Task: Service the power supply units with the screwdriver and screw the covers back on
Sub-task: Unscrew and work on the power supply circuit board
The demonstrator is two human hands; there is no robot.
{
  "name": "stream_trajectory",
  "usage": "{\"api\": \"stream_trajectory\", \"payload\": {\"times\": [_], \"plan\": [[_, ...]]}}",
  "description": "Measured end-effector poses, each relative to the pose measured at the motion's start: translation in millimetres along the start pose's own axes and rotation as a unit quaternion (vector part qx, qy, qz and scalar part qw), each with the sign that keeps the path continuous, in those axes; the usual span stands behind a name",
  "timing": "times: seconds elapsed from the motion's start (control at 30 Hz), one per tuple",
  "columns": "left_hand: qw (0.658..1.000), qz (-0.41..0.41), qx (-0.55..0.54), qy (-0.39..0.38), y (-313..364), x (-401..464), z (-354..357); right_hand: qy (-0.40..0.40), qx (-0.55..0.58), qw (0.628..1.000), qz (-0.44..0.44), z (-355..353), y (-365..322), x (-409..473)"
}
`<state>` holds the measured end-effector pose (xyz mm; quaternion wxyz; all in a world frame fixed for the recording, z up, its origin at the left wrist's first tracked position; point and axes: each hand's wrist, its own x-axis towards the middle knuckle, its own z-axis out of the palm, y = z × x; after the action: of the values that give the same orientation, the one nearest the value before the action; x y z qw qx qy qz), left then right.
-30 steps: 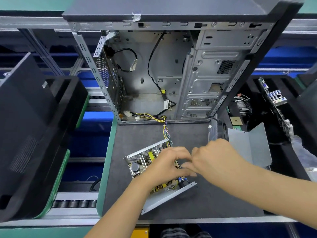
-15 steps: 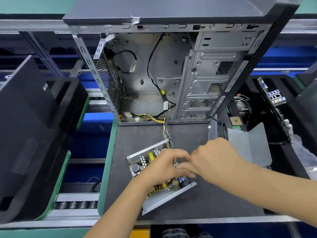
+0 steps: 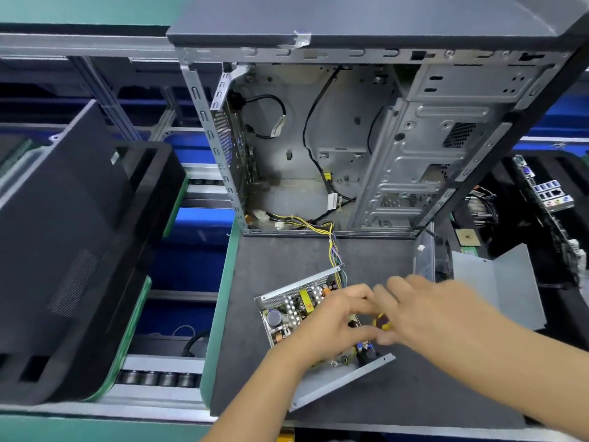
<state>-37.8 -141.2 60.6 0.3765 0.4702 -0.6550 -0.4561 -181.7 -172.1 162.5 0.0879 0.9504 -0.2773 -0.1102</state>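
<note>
An open power supply unit [image 3: 296, 311], its circuit board bare in a grey metal tray, lies tilted on the dark mat [image 3: 287, 256]. Its yellow and coloured wires [image 3: 333, 247] run up into the open computer case [image 3: 318, 148]. My left hand [image 3: 331, 327] lies over the board with curled fingers; what they pinch is hidden. My right hand [image 3: 436, 311], blurred by motion, meets it from the right. The yellow and red screwdriver handle [image 3: 381, 322] shows between its fingers and thumb. A bent grey metal cover [image 3: 497, 282] lies to the right.
A black foam tray [image 3: 79, 250] with a dark panel stands at the left on the roller conveyor [image 3: 159, 378]. At the right, a black bin [image 3: 516, 237] holds a motherboard [image 3: 548, 199] and loose parts. A small metal bracket [image 3: 425, 256] stands upright by the case's corner.
My hands were pressed together over the board's right end. They have drawn slightly apart, the right hand shifting right, and the yellow screwdriver handle now shows between them.
</note>
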Motion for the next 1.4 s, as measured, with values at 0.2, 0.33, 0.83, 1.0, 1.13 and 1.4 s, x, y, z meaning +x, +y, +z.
{"api": "stream_trajectory", "payload": {"times": [0.2,0.33,0.83,1.0,1.13,1.4], "plan": [[1.000,0.011,0.016,-0.014,-4.4,0.2,-2.6,0.011,0.010,1.000,-0.018,-4.7,9.2,6.6],[0.999,0.007,0.033,0.021,-3.4,3.2,-0.6,0.004,0.053,0.998,-0.012,-12.9,7.2,14.4],[0.999,0.023,0.029,0.000,2.2,0.2,-9.6,-0.144,-0.049,0.988,-0.001,-24.4,-4.2,21.6],[0.999,0.000,-0.024,-0.041,2.1,-2.6,-15.4,-0.076,-0.014,0.995,-0.068,-31.2,-3.7,11.3],[0.999,-0.004,0.000,-0.038,11.6,-0.5,-9.5,-0.123,-0.036,0.991,-0.049,-18.5,-4.0,19.7],[0.998,-0.005,-0.005,-0.068,6.1,6.7,-24.8,-0.087,0.006,0.992,-0.089,-19.9,9.9,13.2]]}}
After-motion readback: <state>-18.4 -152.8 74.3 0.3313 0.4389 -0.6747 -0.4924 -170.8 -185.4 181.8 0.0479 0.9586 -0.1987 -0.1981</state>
